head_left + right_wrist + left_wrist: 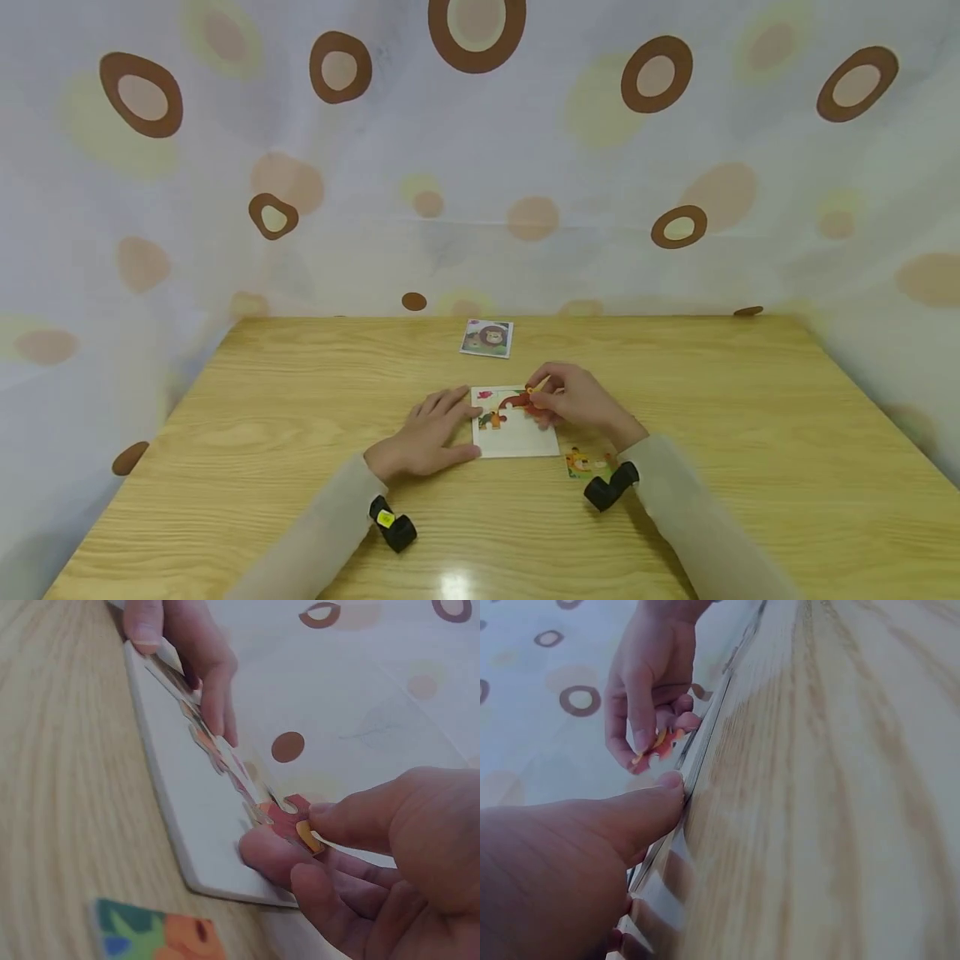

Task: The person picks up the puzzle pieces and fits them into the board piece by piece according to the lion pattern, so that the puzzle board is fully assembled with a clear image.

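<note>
A white puzzle board [517, 442] lies flat on the table, with several joined pieces along its top and left side. My left hand [433, 433] rests at the board's left edge, its fingers spread and its thumb at the lower corner. Over the board's upper right, my right hand [570, 398] pinches a red and orange puzzle piece [289, 821] between thumb and fingers. In the right wrist view the piece is tilted above the board surface. Part of it is hidden by the fingers.
Beyond the board lies a small square lion picture [486, 338]. Loose puzzle pieces [581, 463] lie by the board's lower right corner, partly hidden under the right wrist. A patterned curtain [480, 167] hangs behind the wooden table [300, 358].
</note>
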`<state>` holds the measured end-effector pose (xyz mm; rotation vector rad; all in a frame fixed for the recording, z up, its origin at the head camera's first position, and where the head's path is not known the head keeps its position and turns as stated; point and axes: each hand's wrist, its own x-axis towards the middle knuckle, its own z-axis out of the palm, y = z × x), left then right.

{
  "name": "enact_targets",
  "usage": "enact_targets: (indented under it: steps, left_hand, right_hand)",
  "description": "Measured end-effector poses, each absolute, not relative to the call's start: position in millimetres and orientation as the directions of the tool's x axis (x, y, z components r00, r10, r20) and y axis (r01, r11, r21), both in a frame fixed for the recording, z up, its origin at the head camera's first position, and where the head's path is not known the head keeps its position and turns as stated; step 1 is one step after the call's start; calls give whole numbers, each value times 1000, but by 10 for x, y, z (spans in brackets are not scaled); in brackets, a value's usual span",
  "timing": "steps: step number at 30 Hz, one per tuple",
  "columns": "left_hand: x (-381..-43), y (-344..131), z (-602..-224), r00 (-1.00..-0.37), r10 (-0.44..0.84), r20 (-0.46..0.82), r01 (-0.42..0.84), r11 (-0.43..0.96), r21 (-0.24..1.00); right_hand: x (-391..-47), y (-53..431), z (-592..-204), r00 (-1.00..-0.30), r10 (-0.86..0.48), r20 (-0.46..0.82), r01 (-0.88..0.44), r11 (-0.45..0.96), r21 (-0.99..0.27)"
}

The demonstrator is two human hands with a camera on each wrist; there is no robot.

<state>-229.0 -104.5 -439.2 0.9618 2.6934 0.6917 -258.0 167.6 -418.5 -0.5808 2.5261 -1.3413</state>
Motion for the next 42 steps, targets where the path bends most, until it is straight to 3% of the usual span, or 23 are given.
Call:
enact_targets:
  steps: [7,21,30,42]
  left_hand:
    - [-2284,-1082,-4364,-766,641,-46,550,691,469]
    - [-2292,-1018,-4305,-766,642,-38,553,688,470]
    - [-2277,-1037,-4317,-774,631,-55,541,704,461]
    - [-2266,-1045,-4301,-768,638,-51,542,691,479]
  right_hand:
    - [-2506,1508,-4204,-923,-381,-47,-180,538,-823]
    - [-2501,1333,-4218,-947,-318,48,-270,704,-658]
    - [-2518,1259,-4223,-952,-304,49,-262,718,-645]
    - [-2577,1237,-4169,-907,-420,30,-363,743,-563]
